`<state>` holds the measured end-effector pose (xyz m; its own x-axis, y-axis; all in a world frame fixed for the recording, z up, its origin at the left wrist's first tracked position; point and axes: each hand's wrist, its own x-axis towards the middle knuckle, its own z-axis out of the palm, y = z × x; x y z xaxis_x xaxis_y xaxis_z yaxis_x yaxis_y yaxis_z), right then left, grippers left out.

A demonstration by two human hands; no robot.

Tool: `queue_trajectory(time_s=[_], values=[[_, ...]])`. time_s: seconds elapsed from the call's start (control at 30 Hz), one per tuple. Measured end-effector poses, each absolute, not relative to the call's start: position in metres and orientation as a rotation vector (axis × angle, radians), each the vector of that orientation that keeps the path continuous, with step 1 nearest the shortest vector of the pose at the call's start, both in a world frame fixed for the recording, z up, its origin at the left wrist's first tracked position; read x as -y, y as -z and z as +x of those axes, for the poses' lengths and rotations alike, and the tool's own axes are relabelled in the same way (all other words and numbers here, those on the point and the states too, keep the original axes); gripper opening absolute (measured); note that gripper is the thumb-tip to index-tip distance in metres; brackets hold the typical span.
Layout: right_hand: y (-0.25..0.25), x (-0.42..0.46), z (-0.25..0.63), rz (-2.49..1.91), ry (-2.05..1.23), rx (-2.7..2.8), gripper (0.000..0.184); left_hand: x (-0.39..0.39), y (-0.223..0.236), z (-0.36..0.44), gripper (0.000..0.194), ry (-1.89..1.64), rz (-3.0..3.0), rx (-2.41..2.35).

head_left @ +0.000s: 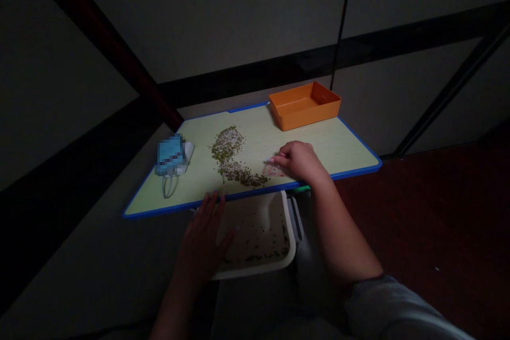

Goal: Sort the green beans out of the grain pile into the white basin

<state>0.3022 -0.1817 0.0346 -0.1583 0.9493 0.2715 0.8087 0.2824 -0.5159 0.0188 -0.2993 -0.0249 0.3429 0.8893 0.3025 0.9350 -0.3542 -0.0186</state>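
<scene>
My right hand (299,160) rests at the tabletop's front right, fingers closed on a small pale card (274,169) with a pink and red pattern; the palm hides part of it. To its left, small green and whitish grains (229,149) lie spread in a curved band that runs toward the front edge. My left hand (207,231) is at the front edge, fingers apart and holding nothing, over the left side of a pale plastic bin (292,255). Inside the bin, dark grains are scattered along the bottom and front wall.
The small table (255,133) has a pale top with a blue rim. An orange open box (306,119) stands at its back right. On the left lies a blurred-out blue item (170,155) with a looped cord. A panelled wall rises behind; dark red floor is at right.
</scene>
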Motion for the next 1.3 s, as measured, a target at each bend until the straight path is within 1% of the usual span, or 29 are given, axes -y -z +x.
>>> queue_trajectory(time_s=[0.13,0.37,0.63,1.3], values=[[-0.036,0.184,0.305,-1.549,-0.361,2.030,0.039,0.299,0.025,0.019,0.077,0.362,-2.411,1.658],[-0.036,0.185,0.309,-1.527,-0.395,2.040,0.035,0.299,0.027,0.018,0.076,0.348,-2.401,1.664],[-0.036,0.187,0.310,-1.474,-0.471,2.050,0.036,0.299,0.027,0.018,0.075,0.354,-2.400,1.654],[-0.036,0.194,0.307,-1.465,-0.460,2.092,0.037,0.300,0.026,0.019,0.076,0.329,-2.370,1.646]])
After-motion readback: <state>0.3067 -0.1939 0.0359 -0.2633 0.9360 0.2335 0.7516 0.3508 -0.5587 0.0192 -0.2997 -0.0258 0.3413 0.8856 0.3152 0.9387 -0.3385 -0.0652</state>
